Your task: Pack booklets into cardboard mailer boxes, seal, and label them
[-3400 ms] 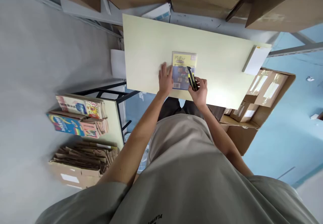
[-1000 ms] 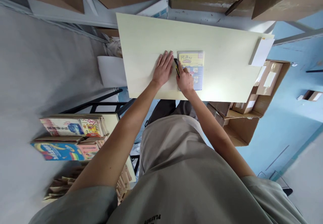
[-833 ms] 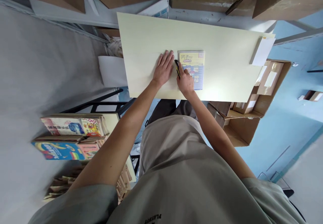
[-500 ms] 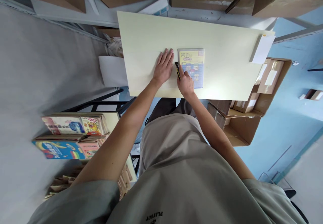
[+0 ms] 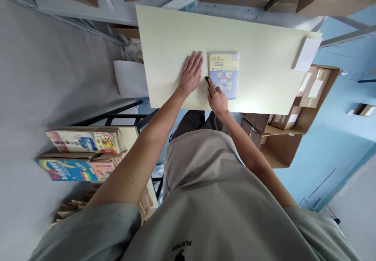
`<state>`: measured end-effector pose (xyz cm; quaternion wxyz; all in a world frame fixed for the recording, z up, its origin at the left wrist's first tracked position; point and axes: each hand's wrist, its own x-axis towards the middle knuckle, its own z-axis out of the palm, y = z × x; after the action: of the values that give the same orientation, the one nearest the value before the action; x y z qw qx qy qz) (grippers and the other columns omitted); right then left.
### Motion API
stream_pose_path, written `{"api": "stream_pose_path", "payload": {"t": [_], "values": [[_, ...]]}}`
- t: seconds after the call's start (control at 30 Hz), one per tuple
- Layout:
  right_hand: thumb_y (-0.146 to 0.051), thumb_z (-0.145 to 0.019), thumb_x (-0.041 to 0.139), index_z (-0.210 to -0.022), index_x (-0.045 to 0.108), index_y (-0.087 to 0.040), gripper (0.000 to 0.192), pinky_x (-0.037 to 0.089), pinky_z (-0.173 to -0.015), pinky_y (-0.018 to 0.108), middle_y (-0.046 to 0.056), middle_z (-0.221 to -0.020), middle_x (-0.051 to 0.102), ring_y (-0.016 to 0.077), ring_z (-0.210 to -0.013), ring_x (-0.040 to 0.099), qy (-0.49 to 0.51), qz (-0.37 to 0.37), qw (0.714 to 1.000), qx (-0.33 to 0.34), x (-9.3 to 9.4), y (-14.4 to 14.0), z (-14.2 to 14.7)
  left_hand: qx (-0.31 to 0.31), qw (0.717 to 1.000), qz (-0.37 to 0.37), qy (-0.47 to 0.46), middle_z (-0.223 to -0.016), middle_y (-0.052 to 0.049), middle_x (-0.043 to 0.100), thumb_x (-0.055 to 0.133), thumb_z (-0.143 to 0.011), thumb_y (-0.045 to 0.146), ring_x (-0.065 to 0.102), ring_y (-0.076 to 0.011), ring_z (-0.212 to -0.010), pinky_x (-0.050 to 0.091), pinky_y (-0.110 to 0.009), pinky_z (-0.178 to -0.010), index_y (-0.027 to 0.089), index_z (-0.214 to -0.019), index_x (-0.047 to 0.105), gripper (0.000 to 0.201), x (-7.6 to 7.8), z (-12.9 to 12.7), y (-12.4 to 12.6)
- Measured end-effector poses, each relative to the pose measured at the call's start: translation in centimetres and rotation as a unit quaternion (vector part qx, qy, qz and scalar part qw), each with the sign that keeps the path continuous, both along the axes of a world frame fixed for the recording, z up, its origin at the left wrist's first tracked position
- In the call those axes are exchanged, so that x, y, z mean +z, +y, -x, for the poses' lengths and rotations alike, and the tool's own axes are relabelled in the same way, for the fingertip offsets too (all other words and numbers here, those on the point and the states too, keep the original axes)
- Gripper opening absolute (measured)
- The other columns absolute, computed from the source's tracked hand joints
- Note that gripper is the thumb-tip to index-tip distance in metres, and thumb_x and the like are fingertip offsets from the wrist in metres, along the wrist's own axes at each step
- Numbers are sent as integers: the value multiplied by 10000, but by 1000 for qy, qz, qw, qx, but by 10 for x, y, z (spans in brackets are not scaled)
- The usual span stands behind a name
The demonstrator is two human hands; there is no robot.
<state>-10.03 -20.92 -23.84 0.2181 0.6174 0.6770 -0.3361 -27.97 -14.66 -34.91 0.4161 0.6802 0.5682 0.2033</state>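
From the camera on my head I look down on my left hand, which lies flat and open on the pale yellow table, fingers spread and pointing away from me, holding nothing. My right hand is closed around a yellow and black utility knife, whose tip sits at the left edge of the booklet. That booklet, yellow on top and blue below, lies flat near the table's middle, just right of my left hand. A white envelope rests at the table's far right corner. An open cardboard box stands beyond the right edge, and stacked colourful books sit to my left.
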Motion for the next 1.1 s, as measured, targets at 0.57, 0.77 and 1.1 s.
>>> {"api": "stream_pose_path", "payload": {"t": [0.57, 0.77, 1.1], "values": [[-163, -1209, 326, -1996, 59, -310, 844, 674, -1092, 491, 247, -1644, 684, 353, -1272, 816, -37, 65, 996, 55, 23, -43, -16, 10, 999, 23, -31, -1965, 18, 423, 373, -1161, 653, 51, -213, -1928, -34, -580, -1616, 306, -1882, 461, 806, -1, -2, 0], [-140, -1212, 359, -1990, 174, -257, 808, 667, -1100, 456, 276, -1638, 662, 355, -1315, 825, -40, 105, 988, 108, 38, -55, -26, 14, 1000, 18, -10, -1976, -11, 407, 350, -1166, 650, 82, -236, -1930, -32, -597, -1612, 287, -1873, 480, 806, -6, -2, -1], [-283, -1221, 469, -1979, 269, -270, 783, 643, -1094, 449, 203, -1541, 741, 380, -1254, 823, 25, 32, 999, -1, 104, -45, -84, 103, 991, 13, 81, -1862, -321, 519, 317, -1189, 555, 368, -450, -1850, 228, -790, -1512, 103, -1825, 486, 798, 7, -26, -7]]}}
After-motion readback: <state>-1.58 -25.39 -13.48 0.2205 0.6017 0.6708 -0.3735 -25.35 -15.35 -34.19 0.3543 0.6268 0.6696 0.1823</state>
